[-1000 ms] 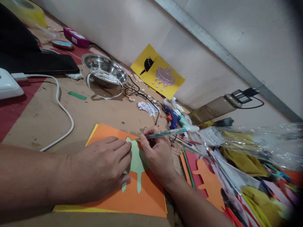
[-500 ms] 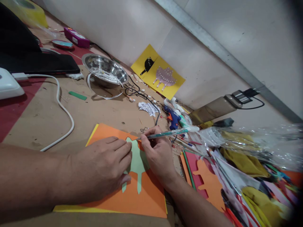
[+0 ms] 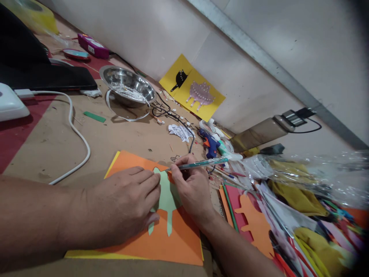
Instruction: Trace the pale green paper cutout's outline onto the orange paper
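My left hand (image 3: 127,204) lies flat, fingers together, pressing a pale green paper cut-out (image 3: 166,200) onto an orange sheet (image 3: 175,238) that rests on a yellow sheet. My right hand (image 3: 191,186) is closed around a teal pen (image 3: 201,163), whose tip touches the upper edge of the green cut-out. The two hands almost meet over the cut-out. Part of the green shape is hidden under my left hand.
A steel bowl (image 3: 128,84) and white cable (image 3: 76,132) lie at left. A blue glue gun (image 3: 210,144), tape rolls and a bottle (image 3: 262,132) sit behind. A yellow craft card (image 3: 191,90) leans on the wall. Coloured sheets and plastic bags (image 3: 302,188) crowd the right.
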`<state>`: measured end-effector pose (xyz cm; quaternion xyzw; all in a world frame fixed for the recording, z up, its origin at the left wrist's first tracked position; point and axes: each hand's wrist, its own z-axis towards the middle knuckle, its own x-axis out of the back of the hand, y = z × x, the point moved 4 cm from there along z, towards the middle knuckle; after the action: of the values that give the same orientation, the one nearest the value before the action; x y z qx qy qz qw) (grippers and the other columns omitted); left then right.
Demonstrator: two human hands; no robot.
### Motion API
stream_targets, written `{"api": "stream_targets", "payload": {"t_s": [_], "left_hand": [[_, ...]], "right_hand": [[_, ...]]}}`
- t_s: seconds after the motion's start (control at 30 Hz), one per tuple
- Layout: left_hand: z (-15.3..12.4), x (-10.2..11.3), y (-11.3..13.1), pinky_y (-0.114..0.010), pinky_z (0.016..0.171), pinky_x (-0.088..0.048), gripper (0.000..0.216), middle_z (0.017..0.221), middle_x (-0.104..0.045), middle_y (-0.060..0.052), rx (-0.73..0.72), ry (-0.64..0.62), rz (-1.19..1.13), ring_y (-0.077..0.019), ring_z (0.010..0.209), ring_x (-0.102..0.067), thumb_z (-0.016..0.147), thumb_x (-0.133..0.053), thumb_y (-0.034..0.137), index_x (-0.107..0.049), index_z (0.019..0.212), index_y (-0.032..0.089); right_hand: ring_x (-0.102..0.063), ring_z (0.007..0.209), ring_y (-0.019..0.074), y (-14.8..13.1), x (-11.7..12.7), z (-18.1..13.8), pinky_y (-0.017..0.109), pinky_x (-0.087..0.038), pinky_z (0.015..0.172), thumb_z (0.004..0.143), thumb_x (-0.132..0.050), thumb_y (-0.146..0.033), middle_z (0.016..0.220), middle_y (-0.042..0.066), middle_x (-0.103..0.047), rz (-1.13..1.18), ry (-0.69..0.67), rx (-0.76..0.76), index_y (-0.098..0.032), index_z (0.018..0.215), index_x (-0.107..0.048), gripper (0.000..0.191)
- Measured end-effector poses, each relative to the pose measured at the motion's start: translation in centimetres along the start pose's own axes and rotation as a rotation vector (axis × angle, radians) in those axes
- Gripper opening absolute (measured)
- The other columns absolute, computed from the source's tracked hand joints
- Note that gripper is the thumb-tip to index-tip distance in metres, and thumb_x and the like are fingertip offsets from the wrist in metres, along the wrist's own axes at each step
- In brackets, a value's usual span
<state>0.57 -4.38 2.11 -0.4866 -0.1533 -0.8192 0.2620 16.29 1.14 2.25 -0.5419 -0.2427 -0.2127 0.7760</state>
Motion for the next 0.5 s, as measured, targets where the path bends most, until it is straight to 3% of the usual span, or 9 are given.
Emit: {"api": "stream_targets", "payload": {"t_s": [0.5], "left_hand": [[-0.06, -0.11, 0.09, -0.039, 0.07, -0.055, 0.029, 0.089, -0.077, -0.008, 0.003, 0.013, 0.005, -0.0256, 0.082, -0.068, 0.089, -0.081, 0.042, -0.075, 0.094, 0.014]], "right_hand": [[-0.054, 0.049, 0.0132, -0.17, -0.15, -0.1, 0.025, -0.04, 0.05, 0.089, -0.057, -0.03, 0.057, -0.005, -0.057, 0.033, -0.039, 0.01, -0.025, 0.074, -0.054, 0.016]]}}
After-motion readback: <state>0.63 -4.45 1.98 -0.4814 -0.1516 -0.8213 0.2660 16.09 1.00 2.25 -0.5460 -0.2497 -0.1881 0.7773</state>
